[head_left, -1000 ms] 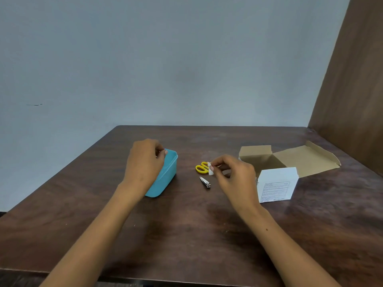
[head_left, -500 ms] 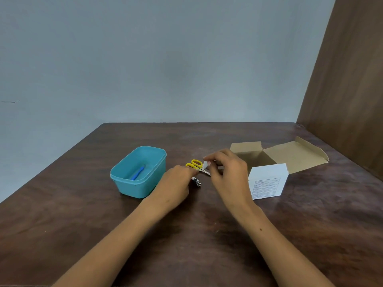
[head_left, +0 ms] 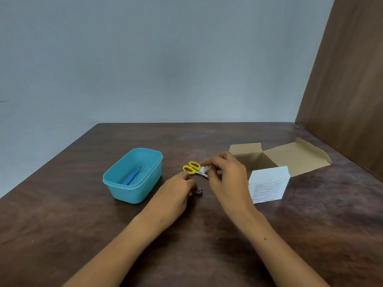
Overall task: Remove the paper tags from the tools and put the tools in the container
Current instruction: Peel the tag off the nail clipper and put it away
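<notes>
Yellow-handled scissors (head_left: 191,167) lie on the dark wooden table (head_left: 83,224) with a white paper tag (head_left: 205,168) on their blades. My right hand (head_left: 226,179) pinches that tag between thumb and fingers. My left hand (head_left: 178,189) is curled knuckles-up with its fingertips on the yellow handles. A small metal nail clipper (head_left: 198,191) lies just right of my left hand, partly hidden by it. The teal container (head_left: 145,191) stands to the left and holds a blue tool (head_left: 132,177).
An opened brown cardboard box (head_left: 290,158) lies at the right, with a white printed box (head_left: 268,186) in front of it. A brown wooden panel (head_left: 348,90) rises along the table's right edge. A pale wall stands behind the table.
My left hand left the teal container and came right to the scissors' handles. My right hand has stayed on the tag. The view shifted, so the container's inside now shows.
</notes>
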